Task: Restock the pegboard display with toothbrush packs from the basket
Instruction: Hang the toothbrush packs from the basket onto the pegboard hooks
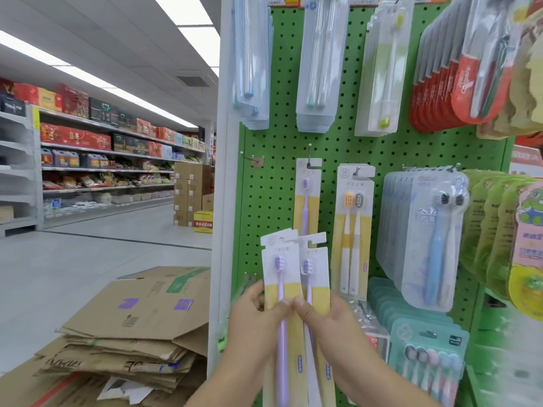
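Observation:
I hold purple toothbrush packs upright in front of the green pegboard (pixel 273 177). My left hand (pixel 252 318) grips the left pack (pixel 280 268), white and yellow card with a purple brush. My right hand (pixel 332 321) grips the pack beside it (pixel 313 265); the two overlap and my thumbs meet on them. Just above, one matching purple pack (pixel 307 195) hangs on a hook (pixel 309 148). To its left a hook (pixel 249 156) carries only a small tag. No basket shows in this view.
Other toothbrush packs hang all over the board: an orange and grey pair (pixel 352 218), clear blister packs (pixel 423 239), red packs (pixel 452 83). Flattened cardboard boxes (pixel 138 324) are stacked on the floor at left. An aisle with stocked shelves (pixel 102 160) runs beyond.

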